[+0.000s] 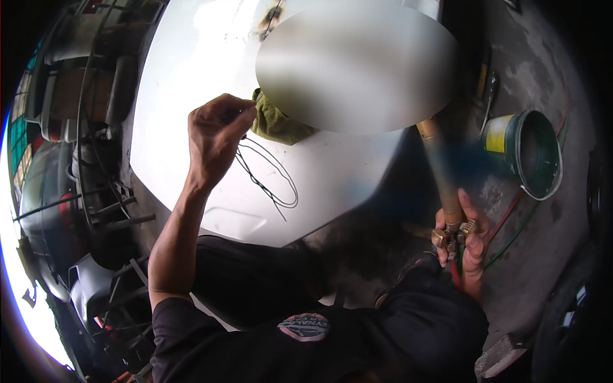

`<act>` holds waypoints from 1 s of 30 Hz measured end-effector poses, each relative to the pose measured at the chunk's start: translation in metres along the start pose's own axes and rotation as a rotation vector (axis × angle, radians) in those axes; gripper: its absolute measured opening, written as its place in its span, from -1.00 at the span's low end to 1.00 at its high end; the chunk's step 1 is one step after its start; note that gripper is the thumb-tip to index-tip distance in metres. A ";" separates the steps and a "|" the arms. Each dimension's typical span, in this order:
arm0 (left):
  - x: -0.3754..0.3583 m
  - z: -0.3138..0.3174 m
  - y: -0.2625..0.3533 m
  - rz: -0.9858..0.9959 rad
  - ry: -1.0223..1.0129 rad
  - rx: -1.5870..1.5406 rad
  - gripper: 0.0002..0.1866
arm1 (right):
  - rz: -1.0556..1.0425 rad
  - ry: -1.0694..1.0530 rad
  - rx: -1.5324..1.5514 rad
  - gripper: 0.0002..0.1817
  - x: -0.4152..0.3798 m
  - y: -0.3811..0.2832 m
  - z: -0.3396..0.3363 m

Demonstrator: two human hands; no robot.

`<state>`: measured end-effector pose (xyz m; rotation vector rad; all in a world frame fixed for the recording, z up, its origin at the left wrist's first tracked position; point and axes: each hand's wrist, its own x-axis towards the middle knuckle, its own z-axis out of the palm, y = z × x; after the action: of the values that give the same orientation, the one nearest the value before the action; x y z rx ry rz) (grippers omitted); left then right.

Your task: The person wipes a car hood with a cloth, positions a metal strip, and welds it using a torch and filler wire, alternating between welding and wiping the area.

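Observation:
My left hand (220,134) is raised over a large white panel (172,127), its fingers pinched on a thin dark wire (265,180) that hangs in a loop below. Beside those fingers, a crumpled olive-green cloth (278,124) lies on the panel. Low on the right, my right hand (463,237) is wrapped round a brass torch (447,185) near its valve knobs, with red and green hoses coming out at the bottom. The torch's upper end goes behind a blurred oval that hides part of the panel.
A green bucket (539,154) with a yellow label lies tilted on the floor at the right, with hoses (511,210) running past it. Car seats and metal frames (96,210) crowd the left side. A dark scorched spot (271,18) marks the panel's top.

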<state>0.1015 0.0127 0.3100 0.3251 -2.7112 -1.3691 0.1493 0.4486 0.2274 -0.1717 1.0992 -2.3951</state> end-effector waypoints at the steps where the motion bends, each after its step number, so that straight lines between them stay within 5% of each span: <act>1: 0.000 -0.001 0.003 0.001 0.002 0.000 -0.87 | 0.000 0.000 -0.002 -0.25 0.000 -0.002 0.001; 30: 0.000 -0.015 0.029 -0.011 -0.019 0.013 -0.84 | 0.146 0.026 -0.014 -0.31 0.005 -0.019 0.016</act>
<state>0.1001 0.0171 0.3423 0.3305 -2.7391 -1.3643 0.1428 0.4454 0.2519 -0.0627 1.1012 -2.2668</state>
